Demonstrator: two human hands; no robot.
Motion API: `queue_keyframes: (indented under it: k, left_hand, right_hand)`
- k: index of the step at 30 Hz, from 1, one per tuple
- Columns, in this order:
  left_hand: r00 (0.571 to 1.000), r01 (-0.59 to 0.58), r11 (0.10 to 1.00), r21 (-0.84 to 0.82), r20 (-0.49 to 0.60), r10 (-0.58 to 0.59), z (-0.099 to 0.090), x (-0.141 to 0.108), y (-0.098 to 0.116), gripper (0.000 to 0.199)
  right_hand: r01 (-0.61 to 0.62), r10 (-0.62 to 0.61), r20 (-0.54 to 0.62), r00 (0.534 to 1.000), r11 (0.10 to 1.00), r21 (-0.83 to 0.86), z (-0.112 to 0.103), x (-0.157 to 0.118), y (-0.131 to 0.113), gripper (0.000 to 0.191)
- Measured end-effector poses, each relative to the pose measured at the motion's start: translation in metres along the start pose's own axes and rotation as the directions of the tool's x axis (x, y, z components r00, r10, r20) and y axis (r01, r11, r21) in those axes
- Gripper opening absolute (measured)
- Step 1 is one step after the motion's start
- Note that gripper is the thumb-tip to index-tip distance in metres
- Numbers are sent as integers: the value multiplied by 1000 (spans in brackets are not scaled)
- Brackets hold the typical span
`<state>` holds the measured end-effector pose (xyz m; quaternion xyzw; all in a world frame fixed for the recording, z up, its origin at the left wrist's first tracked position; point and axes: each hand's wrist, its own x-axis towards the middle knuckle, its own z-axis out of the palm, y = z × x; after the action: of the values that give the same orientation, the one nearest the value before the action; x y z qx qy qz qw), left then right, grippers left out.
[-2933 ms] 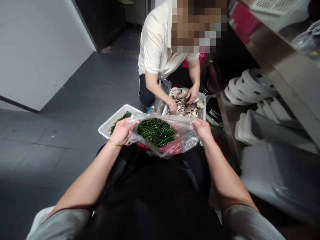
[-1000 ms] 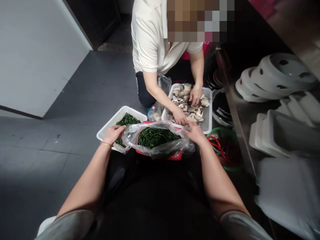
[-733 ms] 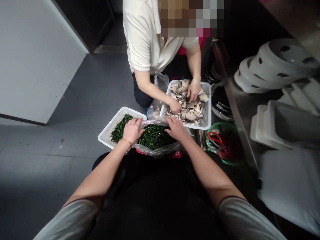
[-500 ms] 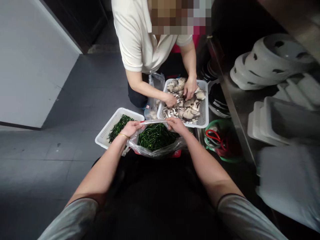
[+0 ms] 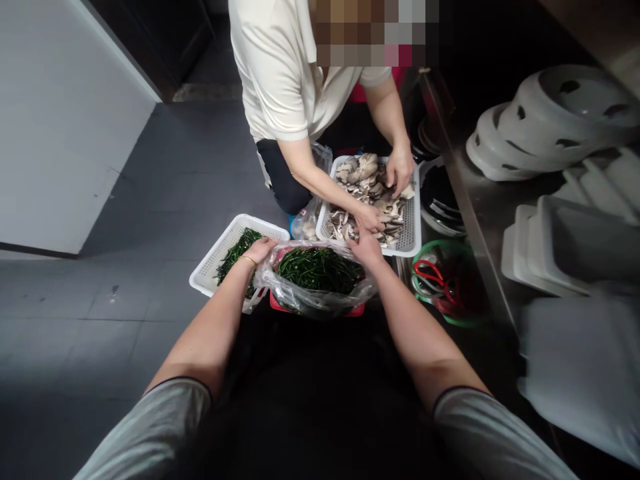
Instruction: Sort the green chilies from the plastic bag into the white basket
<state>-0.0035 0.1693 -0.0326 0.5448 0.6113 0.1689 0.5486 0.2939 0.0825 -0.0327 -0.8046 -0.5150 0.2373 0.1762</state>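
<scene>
In front of me a clear plastic bag (image 5: 327, 304) lines a red container (image 5: 280, 303), its mouth spread wide. Thin dark-green vegetable stalks (image 5: 320, 269) fill it. My left hand (image 5: 262, 251) is closed on the bag's rim at the far left corner, thumb and fingers pinched. On the opposite side my right hand (image 5: 367, 249) grips the far right part of the same rim, its fingertips partly hidden by the plastic. Just left of the bag stands a white perforated basket (image 5: 204, 275) with more of these green stalks.
A co-worker's hands (image 5: 371, 217) handle oyster mushrooms (image 5: 363, 172) in another white basket (image 5: 414, 245) close to my right hand. A green basin (image 5: 463, 320) with red-handled items sits to the right. Beside it a metal shelf (image 5: 480, 233) bears stacked pale containers (image 5: 550, 133).
The bag's far rim has come down and back, so more stalks and the red container show. My hands have moved slightly apart. The co-worker's hands have moved right over the mushrooms.
</scene>
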Motion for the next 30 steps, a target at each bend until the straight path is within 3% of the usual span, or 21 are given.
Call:
queue_keyframes:
  k: [3, 5, 6, 8, 10, 12, 14, 16, 19, 22, 25, 27, 30]
  left_hand:
    - [960, -120, 901, 417, -182, 211, -5, -30, 15, 33]
    - [904, -190, 768, 611, -196, 380, 2, -64, 22, 44]
    - [906, -218, 741, 635, -150, 395, 9, -83, 23, 48]
    - [934, -306, 708, 636, 56, 353, 26, -118, 18, 49]
    - [916, -401, 658, 638, 257, 308, 45, -144, 6, 40]
    - [899, -437, 619, 653, 342, 274, 58, -161, -10, 40]
    - [906, -420, 607, 675, 350, 237, 64, -174, -25, 46]
    - [913, -397, 597, 697, 366, 181, 65, -185, -37, 44]
    - [899, -412, 544, 731, 423, 112, 63, -200, -45, 32]
    - [891, -432, 484, 761, 444, 96, 60, -211, -41, 41]
    - [880, -450, 435, 780, 471, 66, 55, -217, -34, 42]
    - [862, -484, 454, 748, 496, 102, 51, -220, -30, 39]
    - [830, -543, 593, 595, 487, 271, 49, -222, -25, 32]
  right_hand:
    - [323, -326, -61, 944, 945, -53, -16, -35, -22, 41]
    - [444, -435, 106, 894, 892, -85, -23, -69, -35, 46]
    - [468, -436, 219, 873, 874, -126, -24, -88, -38, 50]
    - [484, -367, 411, 835, 845, -228, -21, -127, -38, 53]
    - [491, -297, 515, 804, 821, -292, -14, -161, -30, 40]
    - [511, -293, 557, 777, 810, -287, -7, -186, -16, 31]
    - [531, -311, 584, 750, 808, -253, -3, -200, -2, 29]
    - [507, -281, 613, 738, 831, -230, -4, -203, 10, 28]
    - [362, -171, 573, 802, 902, -237, -14, -193, 23, 26]
    - [248, -116, 431, 895, 932, -265, -31, -178, 27, 24]
    - [248, -173, 247, 953, 915, -318, -39, -167, 16, 21]
    - [327, -269, 205, 941, 879, -347, -33, -162, 2, 22]
    - [452, -333, 329, 884, 790, -415, -7, -155, -23, 24]
